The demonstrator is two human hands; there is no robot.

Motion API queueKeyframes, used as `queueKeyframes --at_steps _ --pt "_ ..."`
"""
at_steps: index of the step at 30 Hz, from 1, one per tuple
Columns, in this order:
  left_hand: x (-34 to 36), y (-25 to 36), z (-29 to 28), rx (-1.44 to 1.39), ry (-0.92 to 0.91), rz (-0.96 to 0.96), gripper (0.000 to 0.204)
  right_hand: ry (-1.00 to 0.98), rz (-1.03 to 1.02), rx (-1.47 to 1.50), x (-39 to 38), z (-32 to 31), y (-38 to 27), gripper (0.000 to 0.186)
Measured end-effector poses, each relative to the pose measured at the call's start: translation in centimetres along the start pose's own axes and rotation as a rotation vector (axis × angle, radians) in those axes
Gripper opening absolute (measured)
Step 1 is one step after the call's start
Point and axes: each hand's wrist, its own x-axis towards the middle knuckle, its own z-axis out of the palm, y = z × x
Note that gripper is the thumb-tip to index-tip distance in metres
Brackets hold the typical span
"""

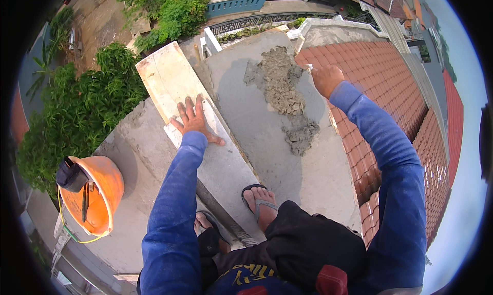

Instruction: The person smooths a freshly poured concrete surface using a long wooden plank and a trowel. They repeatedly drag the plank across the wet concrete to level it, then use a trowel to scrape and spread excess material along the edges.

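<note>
Wet mortar patch (283,92) sits on the sloped concrete slab (246,115), a rough grey streak running from the upper edge down toward our feet, with a lumpy tail at its lower end. Long axis runs roughly up-down the slope.

Our right hand (325,79) is at the patch's upper right edge, fist closed around something. Looks like a tool handle with a pale tip showing just left of the knuckles, but we cannot tell what it is. The mortar lies just left of and below that hand, so right is clearly nearer.

Our left hand (194,118) is flat, fingers spread, palm down on the pale wooden board (169,77) where it meets the raised concrete ledge (221,166). Holding nothing, just bracing. Mortar is well to its right.

Slab surface is smooth cured grey; mortar is coarse and wet-looking. Red clay roof tiles (380,90) flank the right side. Orange bucket (97,192) with tools sits lower left, well apart. Sandalled foot (259,205) on the slab.
</note>
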Motion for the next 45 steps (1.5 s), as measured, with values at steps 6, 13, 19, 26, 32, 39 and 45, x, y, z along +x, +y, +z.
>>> queueKeyframes --at_steps 6,13,19,26,32,39,45 --pt "0.1 -0.2 0.2 -0.013 0.005 0.013 0.181 -0.089 -0.079 -0.060 -1.3 1.6 -2.5 0.016" --pt "-0.2 -0.3 0.1 0.004 0.001 0.020 0.179 -0.136 -0.133 -0.232 -0.7 0.5 -3.4 0.012" --pt "0.0 -0.1 -0.3 0.016 -0.017 0.007 0.178 0.036 -0.140 -0.343 0.8 -1.2 -2.7 0.009" --pt "-0.1 -0.1 -0.1 0.004 -0.001 0.019 0.177 -0.211 -0.291 -0.544 0.2 -2.2 -3.5 0.011" --pt "0.2 -0.2 0.0 0.015 -0.025 0.014 0.179 -0.056 -0.168 -0.543 1.3 -2.2 -4.3 0.014" --pt "-0.2 -0.2 -0.1 -0.018 0.006 0.017 0.176 -0.253 -0.128 -0.380 1.6 -2.4 -2.7 0.018" --pt "-0.2 -0.1 -0.4 0.004 -0.028 0.016 0.178 -0.145 0.037 -0.069 3.9 -0.4 -1.7 0.026"
